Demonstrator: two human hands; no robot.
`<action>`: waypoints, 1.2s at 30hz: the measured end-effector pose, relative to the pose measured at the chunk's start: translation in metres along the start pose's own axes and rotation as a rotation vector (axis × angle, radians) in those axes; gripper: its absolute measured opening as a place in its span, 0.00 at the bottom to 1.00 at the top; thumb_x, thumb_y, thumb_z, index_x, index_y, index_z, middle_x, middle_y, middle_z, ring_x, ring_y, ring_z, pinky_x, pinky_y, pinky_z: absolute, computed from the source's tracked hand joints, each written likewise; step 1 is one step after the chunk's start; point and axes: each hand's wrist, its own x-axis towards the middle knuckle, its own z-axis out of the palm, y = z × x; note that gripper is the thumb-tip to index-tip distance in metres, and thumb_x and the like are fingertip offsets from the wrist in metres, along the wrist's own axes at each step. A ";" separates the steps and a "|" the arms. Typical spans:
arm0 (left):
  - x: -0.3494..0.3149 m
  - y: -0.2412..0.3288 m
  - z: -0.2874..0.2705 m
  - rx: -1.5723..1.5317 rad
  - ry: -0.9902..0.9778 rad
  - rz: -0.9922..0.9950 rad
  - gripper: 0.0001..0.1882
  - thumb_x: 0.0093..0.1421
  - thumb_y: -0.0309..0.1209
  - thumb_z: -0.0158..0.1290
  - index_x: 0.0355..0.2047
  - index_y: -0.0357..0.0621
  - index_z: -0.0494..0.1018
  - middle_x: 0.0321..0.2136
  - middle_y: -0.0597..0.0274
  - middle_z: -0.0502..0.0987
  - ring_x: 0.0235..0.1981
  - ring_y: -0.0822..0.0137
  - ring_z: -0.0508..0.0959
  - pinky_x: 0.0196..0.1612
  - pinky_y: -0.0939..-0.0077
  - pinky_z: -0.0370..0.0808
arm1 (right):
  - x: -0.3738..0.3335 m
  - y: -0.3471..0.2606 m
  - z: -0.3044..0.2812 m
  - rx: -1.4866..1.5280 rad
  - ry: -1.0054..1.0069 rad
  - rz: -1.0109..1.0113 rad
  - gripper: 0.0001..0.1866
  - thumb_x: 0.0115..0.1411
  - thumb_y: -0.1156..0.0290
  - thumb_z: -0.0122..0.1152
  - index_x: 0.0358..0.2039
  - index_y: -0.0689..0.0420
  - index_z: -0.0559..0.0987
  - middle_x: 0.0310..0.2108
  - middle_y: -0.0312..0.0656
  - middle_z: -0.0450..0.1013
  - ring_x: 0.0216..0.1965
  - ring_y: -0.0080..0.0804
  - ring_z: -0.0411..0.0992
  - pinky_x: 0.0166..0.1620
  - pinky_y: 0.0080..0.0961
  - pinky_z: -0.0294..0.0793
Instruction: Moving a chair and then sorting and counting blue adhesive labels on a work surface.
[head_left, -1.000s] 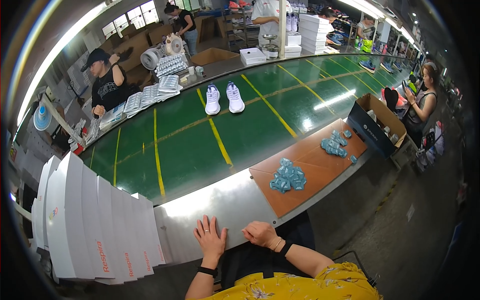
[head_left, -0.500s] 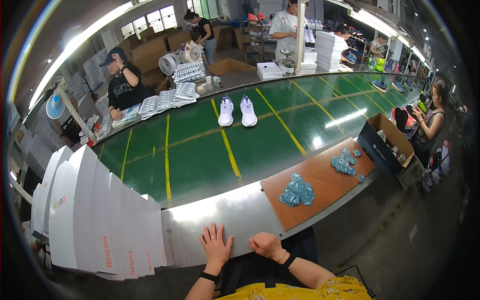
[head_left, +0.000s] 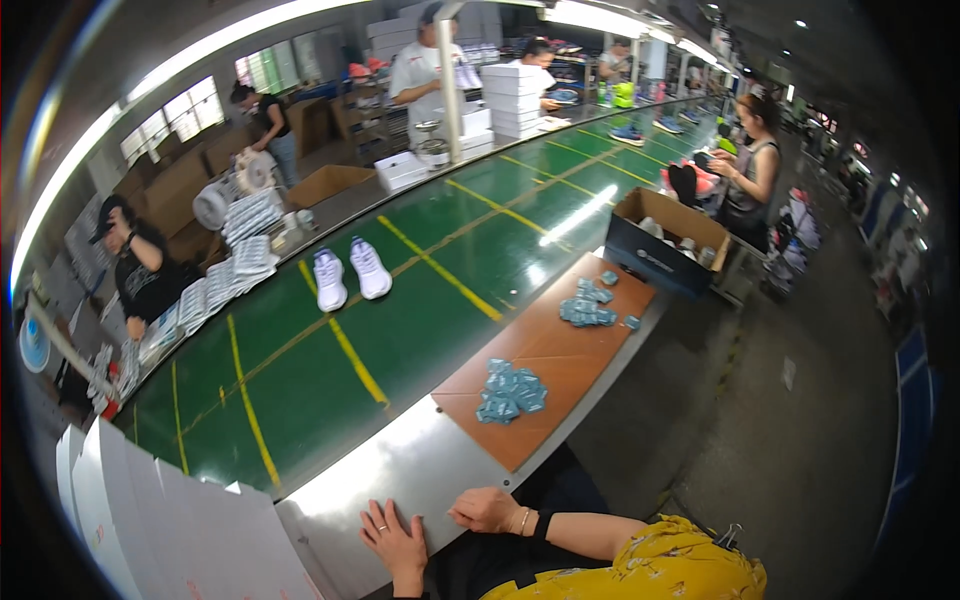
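My left hand [head_left: 397,543] lies flat on the bare metal strip [head_left: 350,480] of the bench, fingers spread and holding nothing. Close to its right, my right hand [head_left: 487,509] rests at the bench's near edge with its fingers curled into a loose fist; nothing shows in it. Beyond the right hand, a heap of small teal packets [head_left: 511,391] sits on a brown board [head_left: 560,380]. A second, smaller group of teal packets [head_left: 588,304] is farther along that board. Neither hand touches the packets. A pair of white-lavender sneakers [head_left: 370,268] stands upright on the green conveyor belt [head_left: 300,400].
Stacked white boxes [head_left: 150,510] rise at the left. An open dark carton [head_left: 655,250] with things inside stands past the board. Across the belt, a person in black [head_left: 145,260] sits by silvery packs [head_left: 215,290]. Another person [head_left: 755,165] handles shoes at the right.
My view has turned to the right, so the sneakers, packets and boxes appear farther left. Both hands keep nearly the same pose on the bench.
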 end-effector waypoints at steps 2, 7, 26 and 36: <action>0.003 0.007 -0.001 -0.003 -0.025 -0.055 0.33 0.61 0.45 0.57 0.63 0.43 0.65 0.68 0.44 0.58 0.70 0.38 0.52 0.69 0.38 0.46 | -0.002 0.003 -0.001 0.075 0.039 -0.009 0.12 0.62 0.67 0.63 0.22 0.55 0.75 0.21 0.41 0.71 0.25 0.42 0.73 0.30 0.34 0.73; 0.003 0.009 -0.003 0.004 -0.044 -0.056 0.34 0.62 0.44 0.55 0.64 0.43 0.64 0.69 0.45 0.57 0.71 0.39 0.52 0.69 0.40 0.45 | -0.003 0.003 -0.003 0.065 0.042 -0.026 0.11 0.61 0.68 0.63 0.23 0.56 0.75 0.22 0.41 0.71 0.26 0.41 0.73 0.30 0.33 0.74; 0.004 0.018 -0.007 0.036 -0.036 -0.068 0.34 0.62 0.44 0.56 0.64 0.42 0.64 0.70 0.47 0.57 0.71 0.40 0.52 0.70 0.40 0.46 | -0.002 0.004 -0.003 0.071 0.023 -0.013 0.10 0.62 0.68 0.62 0.24 0.56 0.76 0.22 0.41 0.71 0.27 0.40 0.74 0.31 0.33 0.74; 0.005 0.023 -0.013 0.026 -0.075 -0.103 0.33 0.62 0.43 0.56 0.65 0.42 0.64 0.70 0.48 0.56 0.72 0.42 0.51 0.70 0.41 0.45 | -0.001 0.004 -0.005 0.041 0.014 -0.028 0.11 0.63 0.68 0.62 0.24 0.56 0.75 0.22 0.40 0.71 0.26 0.38 0.73 0.30 0.32 0.74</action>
